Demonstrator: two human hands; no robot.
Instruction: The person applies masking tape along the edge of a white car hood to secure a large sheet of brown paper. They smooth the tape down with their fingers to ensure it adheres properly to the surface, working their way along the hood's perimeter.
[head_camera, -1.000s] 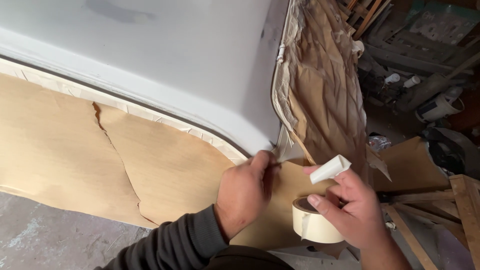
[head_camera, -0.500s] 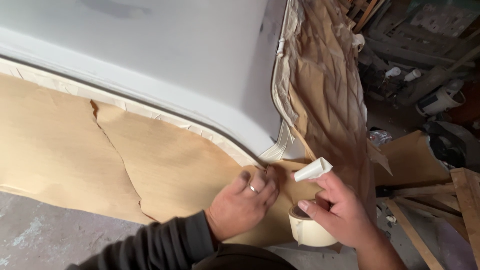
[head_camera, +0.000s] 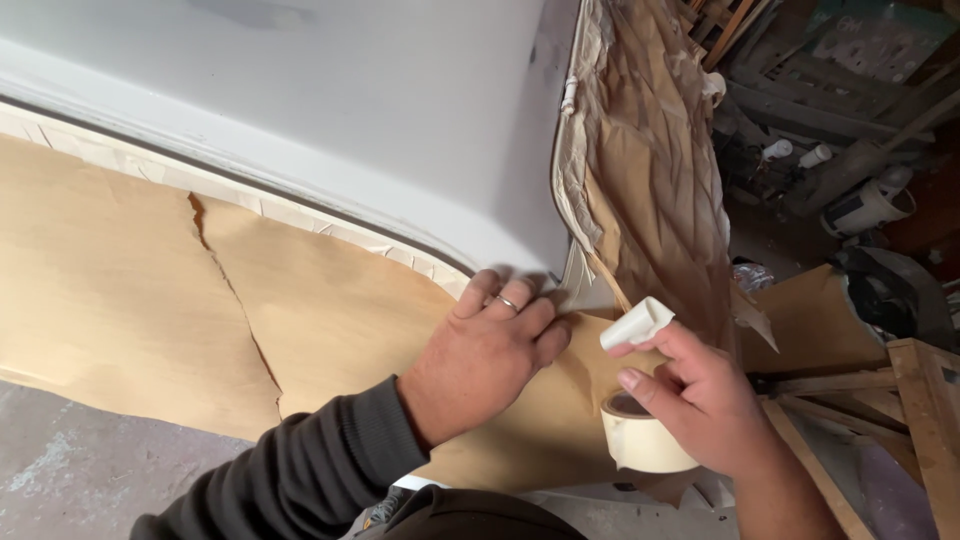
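Where brown masking paper (head_camera: 120, 300) meets grey panel (head_camera: 330, 110)

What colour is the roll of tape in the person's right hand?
The tape roll is pale cream, seen clearly in the head view, held in the right hand.

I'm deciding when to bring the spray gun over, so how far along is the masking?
Done: brown paper taped along the grey panel. In hand: left hand presses paper at the corner; right hand holds the tape roll. Left: the torn seam and the loose crumpled paper.
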